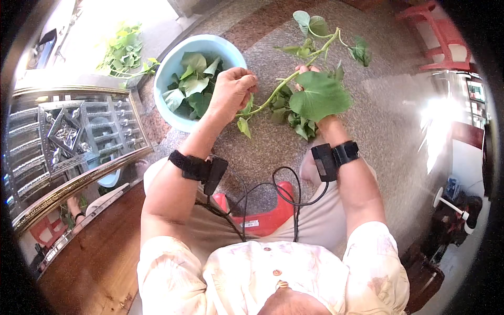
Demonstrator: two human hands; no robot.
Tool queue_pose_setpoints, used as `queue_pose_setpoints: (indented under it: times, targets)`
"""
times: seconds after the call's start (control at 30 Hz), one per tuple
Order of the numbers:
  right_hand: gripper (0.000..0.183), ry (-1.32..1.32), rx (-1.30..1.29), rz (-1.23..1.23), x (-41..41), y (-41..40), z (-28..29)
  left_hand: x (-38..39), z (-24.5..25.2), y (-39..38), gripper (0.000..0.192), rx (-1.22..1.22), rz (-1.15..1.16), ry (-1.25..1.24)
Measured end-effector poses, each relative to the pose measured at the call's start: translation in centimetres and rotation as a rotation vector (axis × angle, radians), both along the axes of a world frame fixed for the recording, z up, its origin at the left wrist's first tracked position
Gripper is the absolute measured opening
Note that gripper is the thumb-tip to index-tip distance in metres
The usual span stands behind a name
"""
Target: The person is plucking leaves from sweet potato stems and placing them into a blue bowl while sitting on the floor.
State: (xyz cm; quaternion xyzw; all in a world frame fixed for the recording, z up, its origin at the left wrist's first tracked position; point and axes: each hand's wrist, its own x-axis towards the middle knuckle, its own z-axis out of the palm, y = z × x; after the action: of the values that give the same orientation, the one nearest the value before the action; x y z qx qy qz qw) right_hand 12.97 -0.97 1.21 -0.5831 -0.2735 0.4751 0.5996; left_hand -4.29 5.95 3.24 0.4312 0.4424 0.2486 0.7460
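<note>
My right hand (308, 71) grips a long green leafy vine (281, 84), its fingers partly hidden behind a broad heart-shaped leaf (321, 96). The vine slants from its tip at upper right down to my left wrist. Fingers curled, my left hand (236, 87) hovers over the right rim of a light blue plastic basin (162, 96). Small leaves (245, 126) hang just below it; whether its fingertips pinch anything cannot be seen. Loose green leaves (195, 84) lie inside the basin. Beneath the vine, more leaves (301, 124) appear on the speckled floor beside my right wrist.
A pile of leafy vines (126, 51) lies beyond the basin, in bright light. At left stands a gilt-framed glass panel (78, 134) above a wooden surface (98, 244). Between my legs is a red plastic stool (267, 218), with black cables (246, 197) looping above. A red chair (441, 39) stands upper right.
</note>
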Motion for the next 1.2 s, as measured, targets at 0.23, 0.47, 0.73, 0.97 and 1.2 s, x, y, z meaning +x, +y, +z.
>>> queue_pose_setpoints:
  times: [0.23,0.47,0.73,0.97,1.2]
  targets:
    - [0.017,-0.027,0.018,0.033,-0.4,0.1,0.5,1.2,0.3,-2.0,0.014,-0.129,-0.361,0.079]
    - [0.015,0.026,0.013,0.033,-0.9,0.3,0.0,2.6,-1.1,-3.3,0.013,-0.336,-0.217,-0.132]
    - [0.014,0.103,0.038,0.008,-1.6,0.6,0.0,3.1,-0.9,-3.3,0.012,-0.601,0.085,-0.295]
    - [0.015,0.024,0.077,0.046,-2.1,0.5,-0.2,3.2,-1.3,-3.3,0.013,-0.515,0.081,-0.414]
    - [0.014,-0.297,0.05,0.125,-2.5,0.3,-1.6,3.1,-1.1,-3.3,0.019,-0.403,0.086,-0.295]
